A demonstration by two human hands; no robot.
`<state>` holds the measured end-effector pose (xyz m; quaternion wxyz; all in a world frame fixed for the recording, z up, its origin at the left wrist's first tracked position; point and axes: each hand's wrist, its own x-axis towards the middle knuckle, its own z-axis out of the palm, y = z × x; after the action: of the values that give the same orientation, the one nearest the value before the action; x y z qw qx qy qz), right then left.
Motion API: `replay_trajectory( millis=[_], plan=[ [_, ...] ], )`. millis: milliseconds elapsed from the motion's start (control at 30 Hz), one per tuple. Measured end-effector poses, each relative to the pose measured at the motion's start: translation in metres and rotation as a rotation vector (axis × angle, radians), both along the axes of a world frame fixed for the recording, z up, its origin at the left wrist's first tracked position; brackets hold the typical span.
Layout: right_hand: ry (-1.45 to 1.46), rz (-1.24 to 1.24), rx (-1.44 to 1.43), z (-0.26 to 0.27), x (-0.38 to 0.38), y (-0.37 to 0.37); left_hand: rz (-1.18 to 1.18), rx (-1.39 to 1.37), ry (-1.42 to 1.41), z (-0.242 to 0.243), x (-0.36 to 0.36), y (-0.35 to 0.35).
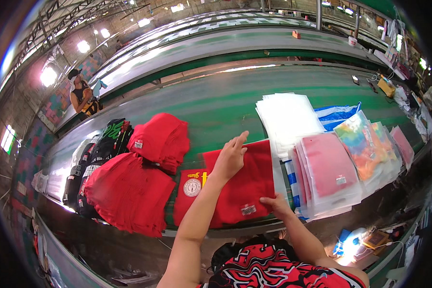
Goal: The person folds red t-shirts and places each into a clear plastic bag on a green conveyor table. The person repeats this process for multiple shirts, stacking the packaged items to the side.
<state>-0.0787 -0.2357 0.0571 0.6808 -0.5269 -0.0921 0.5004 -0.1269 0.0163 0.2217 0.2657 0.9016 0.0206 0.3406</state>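
A folded red garment (244, 172) lies in front of me on the long green table (216, 122). It bears a small label near its lower edge. My left hand (233, 156) is over its upper part, fingers stretched out and holding nothing; whether the palm touches the cloth I cannot tell. At the garment's right edge, my right hand (275, 204) grips the cloth, thumb on top and the other fingers hidden beneath. A translucent plastic sheet or bag (279, 183) shows along that edge. Partly under my left forearm lies another red garment (187, 198) with a round white print.
Red garment stacks (129, 190) and black printed garments (104, 144) stand left. To the right are white plastic bags (291, 118), bagged red garments (329, 165) and bagged tie-dye garments (360, 147) on a blue-white striped sack (336, 115). Another person (83, 94) stands far left.
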Motion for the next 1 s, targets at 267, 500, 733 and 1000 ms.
replay_trajectory(
  millis=[267, 500, 733, 1000],
  plan=[
    [-0.788, -0.252, -0.414, -0.051, 0.019, -0.029, 0.266, -0.186, 0.703, -0.185, -0.052, -0.072],
    [-0.754, -0.049, -0.388, -0.055, 0.031, -0.033, 0.398, -0.266, 0.592, -0.226, -0.119, -0.116],
    [-0.698, -0.002, -0.304, -0.062, 0.043, -0.03, 0.538, -0.708, 0.649, -0.223, -0.122, -0.107],
    [-0.2, -0.065, -0.106, -0.063, 0.051, -0.033, 0.639, -1.123, 0.348, -0.216, -0.106, -0.109]
  ],
)
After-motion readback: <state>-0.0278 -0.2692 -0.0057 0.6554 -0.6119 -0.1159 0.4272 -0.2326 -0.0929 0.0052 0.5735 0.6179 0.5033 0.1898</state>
